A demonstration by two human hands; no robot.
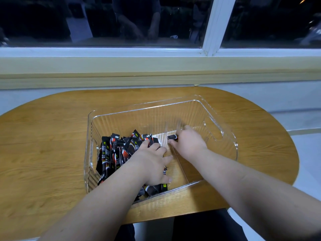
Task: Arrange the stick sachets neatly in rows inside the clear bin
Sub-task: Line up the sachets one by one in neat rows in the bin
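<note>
on the counter (43, 145): a clear bin (132, 119) with ribbed walls and cut-out handles sits close to the person's edge, turned slightly askew.
head view, left half of the bin: black-and-red stick sachets (112, 153) lie in a loose heap, some on end, some crossed; no tidy row shows.
left hand (152, 162): fingers spread and fairly straight, resting flat on the heap and gripping nothing; likely pinning the pile toward the left wall so it cannot slide into the bare half.
right hand (187, 143): thumb and fingers pinched on a single sachet (172, 137), its dark end poking out to the left; held low over the bare floor, probably to lay it down as the start of a row.
right half of the bin: bare floor, with the wood showing through.
stage: early, by my reading; nearly every sachet is unsorted.
beyond the counter: a pale sill (156, 66) under a dark window (121, 23) with dim reflections.
</note>
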